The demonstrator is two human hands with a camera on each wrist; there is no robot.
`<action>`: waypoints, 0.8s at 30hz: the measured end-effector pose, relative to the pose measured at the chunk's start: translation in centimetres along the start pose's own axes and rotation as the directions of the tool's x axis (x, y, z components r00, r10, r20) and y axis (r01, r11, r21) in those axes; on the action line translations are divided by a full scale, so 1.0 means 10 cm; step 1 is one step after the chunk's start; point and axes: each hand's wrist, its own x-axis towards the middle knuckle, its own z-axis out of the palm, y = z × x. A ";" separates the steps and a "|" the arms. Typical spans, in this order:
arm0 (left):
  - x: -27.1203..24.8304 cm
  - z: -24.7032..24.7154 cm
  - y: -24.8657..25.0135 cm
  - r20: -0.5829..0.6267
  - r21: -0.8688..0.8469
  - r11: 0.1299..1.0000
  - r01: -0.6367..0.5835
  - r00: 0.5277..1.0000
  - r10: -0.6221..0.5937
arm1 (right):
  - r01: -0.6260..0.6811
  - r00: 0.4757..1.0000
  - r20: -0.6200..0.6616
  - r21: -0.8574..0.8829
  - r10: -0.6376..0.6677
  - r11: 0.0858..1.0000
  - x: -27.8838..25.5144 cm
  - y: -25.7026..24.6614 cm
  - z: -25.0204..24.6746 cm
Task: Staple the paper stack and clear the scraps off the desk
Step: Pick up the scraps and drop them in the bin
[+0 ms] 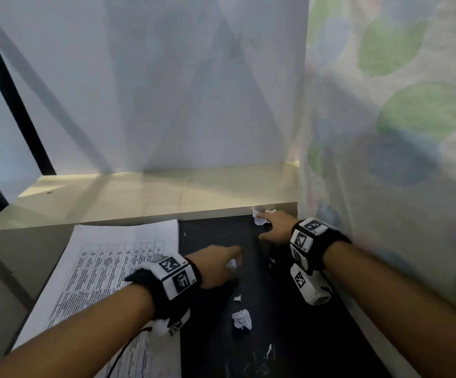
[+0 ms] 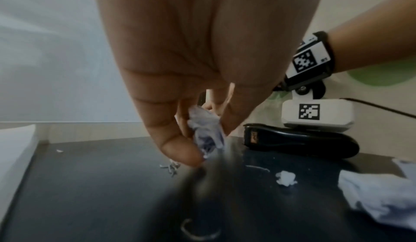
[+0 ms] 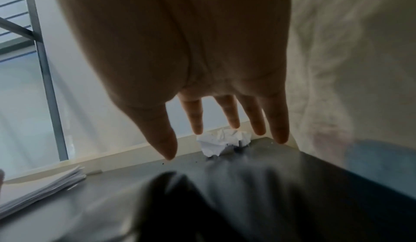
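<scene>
The printed paper stack (image 1: 104,282) lies on the left of the dark desk (image 1: 289,350), under my left forearm. My left hand (image 1: 221,264) hovers over the desk's middle and pinches a crumpled paper scrap (image 2: 207,132) between thumb and fingers. My right hand (image 1: 273,227) reaches to the far right corner with straight, spread fingers (image 3: 195,117) just above a crumpled white scrap (image 3: 223,141); it holds nothing. A black stapler (image 2: 301,141) lies on the desk below my right wrist. More scraps lie near me: a crumpled ball (image 1: 242,319) and a small bit (image 1: 237,298).
A pale raised ledge (image 1: 139,203) runs along the desk's back edge. A light curtain with green and blue dots (image 1: 398,132) hangs close along the right side. Thin paper slivers (image 1: 269,350) are scattered at the desk's near end. A black cable (image 1: 128,347) crosses the paper stack.
</scene>
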 end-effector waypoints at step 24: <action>-0.26 0.20 0.16 0.198 0.095 0.980 -0.175 0.968 0.153 | -0.004 0.995 -0.095 0.041 0.008 0.999 0.15 -0.02 -0.12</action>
